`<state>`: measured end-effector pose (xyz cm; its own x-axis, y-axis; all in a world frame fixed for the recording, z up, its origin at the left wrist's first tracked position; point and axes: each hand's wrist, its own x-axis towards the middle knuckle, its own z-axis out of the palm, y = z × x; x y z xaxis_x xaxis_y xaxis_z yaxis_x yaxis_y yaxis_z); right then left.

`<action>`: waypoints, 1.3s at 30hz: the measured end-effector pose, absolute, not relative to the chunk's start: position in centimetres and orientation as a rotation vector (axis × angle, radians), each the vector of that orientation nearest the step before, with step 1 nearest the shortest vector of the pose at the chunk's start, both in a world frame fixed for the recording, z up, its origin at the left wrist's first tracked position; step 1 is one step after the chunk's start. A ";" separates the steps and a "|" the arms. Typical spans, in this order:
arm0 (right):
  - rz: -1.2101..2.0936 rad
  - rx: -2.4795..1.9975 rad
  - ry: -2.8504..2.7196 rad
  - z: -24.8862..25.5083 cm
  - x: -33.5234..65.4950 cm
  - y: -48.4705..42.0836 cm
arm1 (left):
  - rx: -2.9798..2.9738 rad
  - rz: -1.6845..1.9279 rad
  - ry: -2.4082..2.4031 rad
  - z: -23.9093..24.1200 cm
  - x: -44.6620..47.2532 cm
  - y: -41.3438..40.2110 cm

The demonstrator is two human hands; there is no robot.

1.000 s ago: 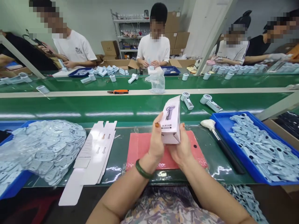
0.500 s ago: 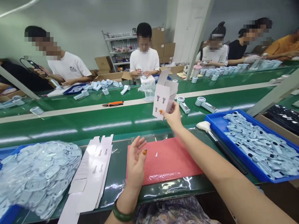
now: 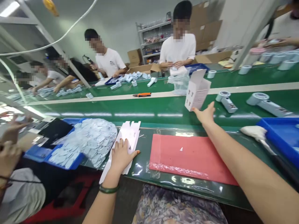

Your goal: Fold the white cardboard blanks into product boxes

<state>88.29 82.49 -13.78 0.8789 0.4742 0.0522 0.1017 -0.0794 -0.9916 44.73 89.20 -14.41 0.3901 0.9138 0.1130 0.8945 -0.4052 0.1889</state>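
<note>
My left hand [image 3: 121,153] lies flat, fingers spread, on a stack of flat unfolded white cartons [image 3: 129,133] at the near edge of the workbench. My right hand [image 3: 205,114] is stretched forward over the green conveyor belt [image 3: 140,110] with its fingers open. Its fingertips are at the lower corner of a folded white box [image 3: 197,90] with its top flap up. The box stands on the belt, slightly tilted; I cannot tell whether the fingers still touch it.
A red mat [image 3: 187,155] lies before me. A blue tray [image 3: 70,161] at left holds a bag of pale blue parts [image 3: 91,140]; another blue tray [image 3: 280,133] and a brush [image 3: 254,132] are at right. Pale handheld devices [image 3: 226,101], an orange-handled tool [image 3: 142,94], co-workers opposite.
My right hand carried the folded box out over the belt and opened at it. My left hand dropped onto the flat cartons. The view swung to the left.
</note>
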 end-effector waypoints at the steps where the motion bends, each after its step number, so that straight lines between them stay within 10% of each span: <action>1: 0.354 -1.639 -0.467 -13.6 87.7 82.0 | 2.525 0.277 1.668 -14.6 44.4 89.4; 13: 1.513 -1.232 -0.663 -11.9 71.6 80.7 | 2.884 0.686 0.912 -15.7 43.3 81.8; 20: 1.605 -1.099 -0.699 -11.2 70.7 75.5 | 2.876 1.024 0.907 -12.6 43.1 82.1; 39: 1.873 -1.292 -1.084 -12.5 71.2 63.1 | 2.290 0.537 0.583 -13.0 43.7 75.6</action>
<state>71.24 63.08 -12.55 -0.3366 0.8323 -0.4404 -0.0323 -0.4777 -0.8780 43.72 75.65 -12.95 0.8125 0.5443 0.2088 0.2523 -0.6512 0.7157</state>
